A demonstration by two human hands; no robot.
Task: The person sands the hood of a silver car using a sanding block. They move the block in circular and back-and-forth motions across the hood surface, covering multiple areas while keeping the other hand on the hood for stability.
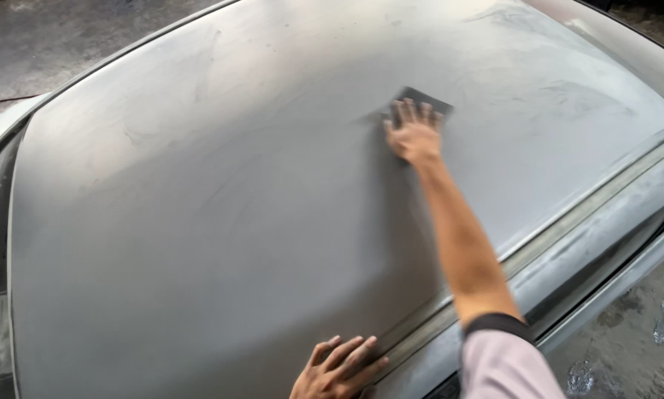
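Dull grey sanded car roof [221,192] fills the view. Right hand [414,134] presses a dark rectangular sanding sheet [425,100] flat near the roof's middle, grip spread apart; left hand [337,369] rests open by the roof's near edge.

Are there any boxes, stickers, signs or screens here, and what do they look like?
None show in this view.
There is only a dull grey car roof.
The right hand presses a dark flat sanding sheet on it.
The left hand lies flat near the roof's edge.
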